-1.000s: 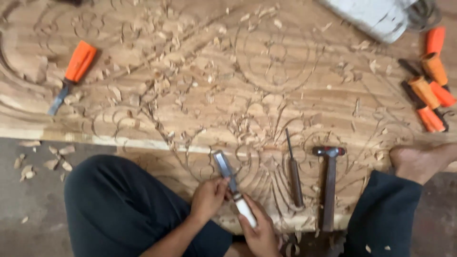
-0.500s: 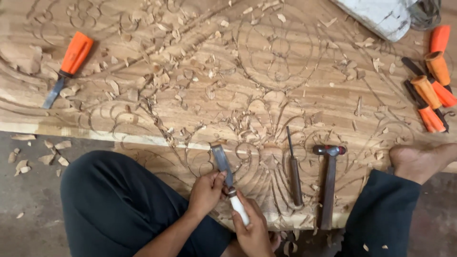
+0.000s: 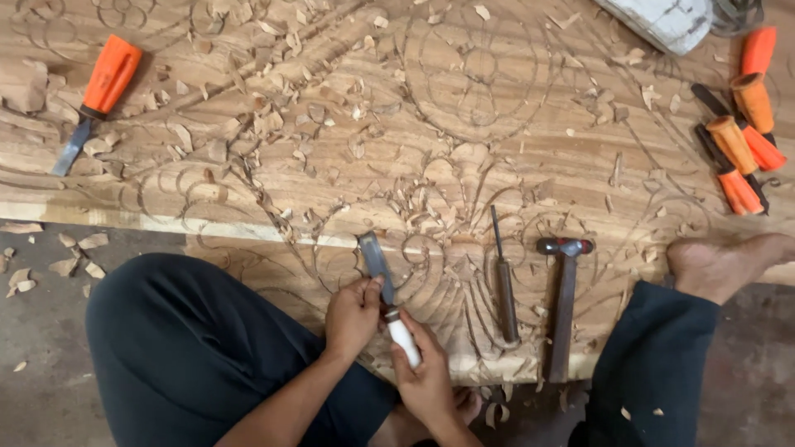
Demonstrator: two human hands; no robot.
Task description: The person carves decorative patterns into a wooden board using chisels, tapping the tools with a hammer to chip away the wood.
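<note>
Chisel (image 3: 383,281) lies in both hands on the carved panel (image 3: 464,149), long axis running up-left from the person, blade tip away. Left hand (image 3: 354,316) pinches the blade, nearer the tip; right hand (image 3: 426,377) wraps the white handle. Fingers hide the blade-handle joint; the cutting edge is hard to make out.

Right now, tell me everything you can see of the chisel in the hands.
The chisel has a flat grey metal blade, broad at the tip, and a white handle. It lies slanted on the carved wooden panel, blade pointing away from the person, its tip among the scroll lines near the panel's near edge. The left hand pinches the blade just above the handle; the right hand wraps the white handle from below. Pale wood chips lie around it.
</note>
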